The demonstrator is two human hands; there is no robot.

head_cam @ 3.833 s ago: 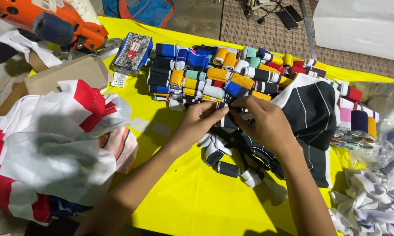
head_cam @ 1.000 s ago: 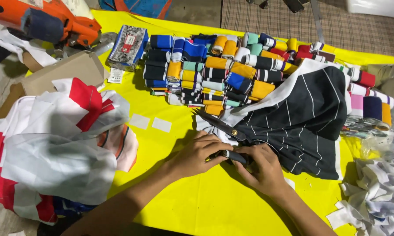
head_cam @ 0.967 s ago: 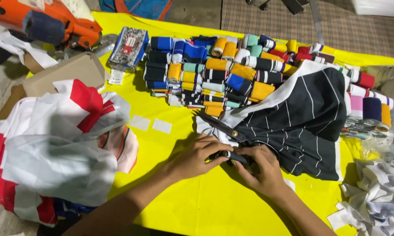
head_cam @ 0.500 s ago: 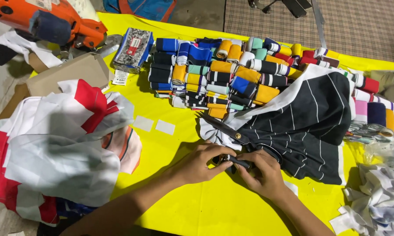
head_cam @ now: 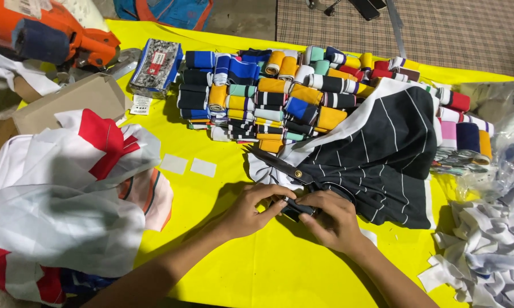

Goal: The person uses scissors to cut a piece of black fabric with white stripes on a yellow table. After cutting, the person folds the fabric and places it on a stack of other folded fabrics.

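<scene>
So, both hands meet mid-table, toward near edge of yellow table [head_cam: 222, 274]. Left hand [head_cam: 246, 210] and right hand [head_cam: 332, 219] pinch same small dark fabric piece [head_cam: 295, 207] between fingertips, fingers narrow, thumbs on top. Piece lies directly between hands, long axis roughly left-right; neither hand nearer. Scissors [head_cam: 279, 165] just beyond, blades pointing toward far-left corner, resting on hem of black pinstriped garment [head_cam: 382, 154]. Rolled colored trims [head_cam: 268, 94] stacked toward far edge.

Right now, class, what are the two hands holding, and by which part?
Both the left hand and the right hand pinch a small dark folded piece of fabric at its ends, pressed on the yellow table.
</scene>
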